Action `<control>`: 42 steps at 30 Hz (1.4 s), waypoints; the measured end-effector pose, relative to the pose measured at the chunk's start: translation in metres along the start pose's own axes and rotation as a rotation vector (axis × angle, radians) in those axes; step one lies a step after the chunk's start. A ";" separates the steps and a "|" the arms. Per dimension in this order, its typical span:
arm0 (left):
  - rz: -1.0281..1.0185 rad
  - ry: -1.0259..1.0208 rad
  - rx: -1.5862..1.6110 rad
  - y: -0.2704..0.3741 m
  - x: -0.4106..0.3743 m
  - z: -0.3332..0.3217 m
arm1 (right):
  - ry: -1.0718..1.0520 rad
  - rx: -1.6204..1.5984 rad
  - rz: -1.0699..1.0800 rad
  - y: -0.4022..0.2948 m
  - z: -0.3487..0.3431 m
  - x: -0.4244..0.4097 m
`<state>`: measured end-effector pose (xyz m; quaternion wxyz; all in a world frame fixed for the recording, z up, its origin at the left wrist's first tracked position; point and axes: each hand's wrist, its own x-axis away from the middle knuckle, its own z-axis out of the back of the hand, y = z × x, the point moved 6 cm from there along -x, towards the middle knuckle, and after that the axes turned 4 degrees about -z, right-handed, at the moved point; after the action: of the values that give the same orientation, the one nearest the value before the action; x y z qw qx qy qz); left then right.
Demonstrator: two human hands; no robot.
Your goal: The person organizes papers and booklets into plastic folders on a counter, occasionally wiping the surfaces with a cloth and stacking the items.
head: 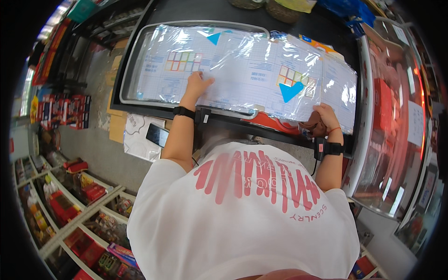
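A wide printed sheet under clear, shiny plastic film [231,73] lies over a metal-rimmed tray [125,77] on a black counter. My left hand [198,84] rests on the film left of its middle, fingers curled and thumb out to the side; whether it pinches the film cannot be told. Near the front right edge, my right hand [325,117] is closed on a crumpled brown cloth-like piece [312,125]. Blue check-like marks [291,91] show on the sheet. A red and white item [273,122] lies partly hidden beneath its front edge.
A glass display case [388,122] with red goods stands at the right. Bags [285,10] sit at the counter's back. To the left, a phone [157,135] lies on a white package [134,143]. Shelving with packaged goods [91,189] fills the lower left.
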<state>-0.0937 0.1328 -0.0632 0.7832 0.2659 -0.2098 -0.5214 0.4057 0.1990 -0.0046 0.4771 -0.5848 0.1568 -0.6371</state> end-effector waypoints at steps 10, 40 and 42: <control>0.162 -0.380 0.660 0.020 0.008 -0.040 | 0.612 -0.335 0.187 -0.025 0.080 0.034; 0.294 -0.377 1.305 0.069 0.043 -0.049 | 0.110 0.330 0.675 -0.035 -0.070 -0.019; 0.332 -0.434 1.314 0.075 0.043 -0.044 | 0.465 0.516 0.567 -0.013 -0.015 -0.009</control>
<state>0.0015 0.1253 -0.0468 0.4704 0.5379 -0.6697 -0.2020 0.3859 0.2073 -0.0043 0.7151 -0.2217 0.2497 -0.6141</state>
